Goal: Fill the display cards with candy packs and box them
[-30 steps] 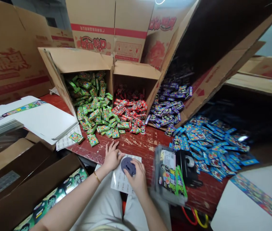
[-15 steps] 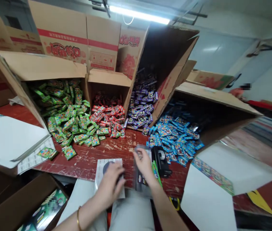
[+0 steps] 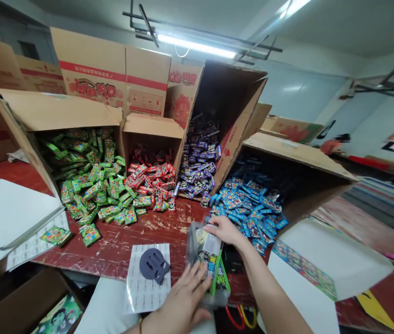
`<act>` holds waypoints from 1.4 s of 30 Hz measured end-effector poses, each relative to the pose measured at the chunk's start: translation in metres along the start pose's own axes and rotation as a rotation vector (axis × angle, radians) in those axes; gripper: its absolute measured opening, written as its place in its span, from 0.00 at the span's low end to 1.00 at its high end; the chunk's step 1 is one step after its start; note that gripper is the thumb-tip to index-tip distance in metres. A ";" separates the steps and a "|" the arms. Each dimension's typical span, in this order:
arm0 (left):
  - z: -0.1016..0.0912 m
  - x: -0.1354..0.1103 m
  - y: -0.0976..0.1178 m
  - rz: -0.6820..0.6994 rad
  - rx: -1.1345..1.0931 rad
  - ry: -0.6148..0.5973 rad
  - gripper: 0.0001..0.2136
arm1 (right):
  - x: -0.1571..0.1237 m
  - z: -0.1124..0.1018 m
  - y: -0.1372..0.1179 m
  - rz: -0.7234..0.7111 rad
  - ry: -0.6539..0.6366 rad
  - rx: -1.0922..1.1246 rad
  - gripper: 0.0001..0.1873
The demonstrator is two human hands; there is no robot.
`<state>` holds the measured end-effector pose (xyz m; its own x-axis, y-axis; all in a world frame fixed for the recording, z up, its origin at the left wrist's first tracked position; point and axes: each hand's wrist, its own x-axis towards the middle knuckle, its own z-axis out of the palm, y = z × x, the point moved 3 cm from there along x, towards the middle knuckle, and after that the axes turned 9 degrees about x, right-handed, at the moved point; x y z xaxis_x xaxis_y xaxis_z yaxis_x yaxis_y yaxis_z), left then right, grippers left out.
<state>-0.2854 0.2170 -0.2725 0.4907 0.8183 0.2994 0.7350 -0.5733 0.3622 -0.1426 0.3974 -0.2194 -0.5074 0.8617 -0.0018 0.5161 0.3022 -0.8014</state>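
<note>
In front of me at the table's edge lies a clear plastic sleeve (image 3: pixel 192 241) with a printed black, blue and green packet (image 3: pixel 208 255) on or in it; which, I cannot tell. My left hand (image 3: pixel 188 292) rests on its lower left part, fingers stretched out flat. At its upper edge my right hand (image 3: pixel 225 230) has bent fingers gripping the sleeve or packet. Left of them is a sticker sheet (image 3: pixel 136 278), bearing a dark purple flat piece with slots (image 3: pixel 152 264). Partly under my right forearm, a black object (image 3: pixel 232 260) sits.
Tipped cartons spill small green packs (image 3: pixel 94 190), red packs (image 3: pixel 153 181), purple packs (image 3: pixel 198 171) and blue packs (image 3: pixel 252 204) onto the red table (image 3: pixel 113 248). White sheets (image 3: pixel 12 211) lie left, more white card (image 3: pixel 301 297) right. Below left stands an open carton (image 3: pixel 5 297). A person (image 3: pixel 334 146) is far right.
My left hand has moved right from the sticker sheet onto the sleeve, uncovering the purple piece. My right hand stays at the sleeve's top, where the printed packet now shows. The view has tilted up.
</note>
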 end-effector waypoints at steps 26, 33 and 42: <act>-0.144 -0.064 0.030 -0.375 0.019 -0.252 0.16 | -0.169 0.049 -0.110 -0.473 0.273 -0.175 0.06; -0.115 -0.096 -0.010 -0.336 -0.019 -0.108 0.18 | -0.166 0.043 -0.149 -0.544 0.294 -0.176 0.10; -0.109 -0.057 0.001 -0.344 -0.333 0.289 0.21 | -0.157 0.081 -0.138 -0.135 0.479 0.155 0.23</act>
<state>-0.3636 0.1656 -0.1925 0.0663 0.9424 0.3277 0.6192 -0.2964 0.7271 -0.1899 0.1869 -0.1567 -0.1708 0.9201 0.3525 0.3418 0.3908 -0.8547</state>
